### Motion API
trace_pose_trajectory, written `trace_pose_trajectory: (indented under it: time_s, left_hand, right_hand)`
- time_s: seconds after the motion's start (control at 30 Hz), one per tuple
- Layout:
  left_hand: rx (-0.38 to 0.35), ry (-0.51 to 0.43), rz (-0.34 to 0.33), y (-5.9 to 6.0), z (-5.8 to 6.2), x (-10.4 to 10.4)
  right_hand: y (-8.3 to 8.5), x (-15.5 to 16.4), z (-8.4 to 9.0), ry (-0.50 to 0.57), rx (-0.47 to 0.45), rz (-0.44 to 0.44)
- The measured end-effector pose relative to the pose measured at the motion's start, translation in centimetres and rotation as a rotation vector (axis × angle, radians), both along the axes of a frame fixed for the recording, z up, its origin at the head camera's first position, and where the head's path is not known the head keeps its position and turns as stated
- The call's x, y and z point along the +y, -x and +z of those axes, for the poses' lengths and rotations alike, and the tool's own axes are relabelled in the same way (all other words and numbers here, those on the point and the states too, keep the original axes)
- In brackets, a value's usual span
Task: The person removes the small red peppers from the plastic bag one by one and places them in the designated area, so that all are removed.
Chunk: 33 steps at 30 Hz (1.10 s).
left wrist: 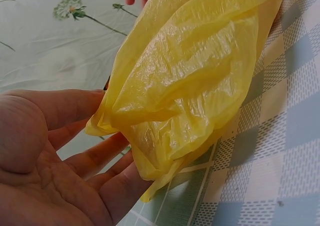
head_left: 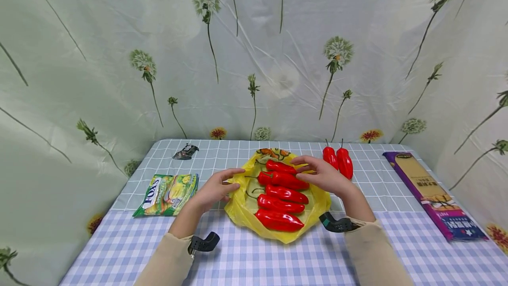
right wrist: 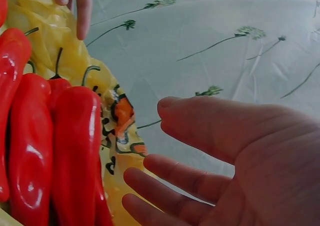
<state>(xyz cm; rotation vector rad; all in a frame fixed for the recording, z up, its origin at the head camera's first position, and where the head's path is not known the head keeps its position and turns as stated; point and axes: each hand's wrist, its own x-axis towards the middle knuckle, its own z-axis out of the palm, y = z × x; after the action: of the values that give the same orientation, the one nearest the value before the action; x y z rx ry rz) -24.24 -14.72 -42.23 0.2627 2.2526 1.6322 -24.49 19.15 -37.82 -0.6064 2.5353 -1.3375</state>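
Observation:
Several glossy red peppers (head_left: 282,194), some with thin dark stems showing, lie side by side in a spread yellow plastic bag (head_left: 242,215). My left hand (head_left: 216,189) is at the bag's left edge, thumb and index finger apart; in the left wrist view its fingers touch the yellow plastic (left wrist: 195,86) and their tips are partly hidden behind it. On the other side, my right hand (head_left: 323,175) hovers by the upper peppers and the bag's right edge. The right wrist view shows its fingers (right wrist: 165,191) spread beside the bag's printed rim, holding nothing.
Two more red peppers (head_left: 344,162) lie behind my right hand. A green FOX'S packet (head_left: 168,194) is at left, with a small dark wrapper (head_left: 185,152) behind it. A long purple and gold package (head_left: 432,193) lies at right. A dandelion-print curtain (head_left: 278,56) hangs behind the table.

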Motion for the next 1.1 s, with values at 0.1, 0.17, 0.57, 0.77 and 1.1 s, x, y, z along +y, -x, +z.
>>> trace_pose_trajectory:
  time_s: [0.1, 0.17, 0.57, 0.77, 1.1]
  left_hand:
    - [0.0, 0.0, -0.001, 0.1, -0.1, 0.0]
    - [0.001, 0.003, -0.002, 0.1, -0.1, 0.0]
    - [0.013, -0.007, -0.01, 0.1, -0.3, -0.1]
    - [0.017, -0.004, -0.011, 0.0, -0.2, -0.1]
    - [0.025, 0.0, -0.017, 0.2, -0.3, -0.2]
  right_hand:
    - [0.0, -0.3, -0.3, -0.019, -0.021, -0.004]
    - [0.1, -0.5, -0.5, -0.027, -0.03, -0.002]
    - [0.3, -1.5, -1.7, -0.087, -0.041, -0.012]
    - [0.5, -1.9, -2.1, -0.1, -0.015, -0.003]
    - [0.6, -2.3, -2.7, -0.13, -0.015, -0.016]
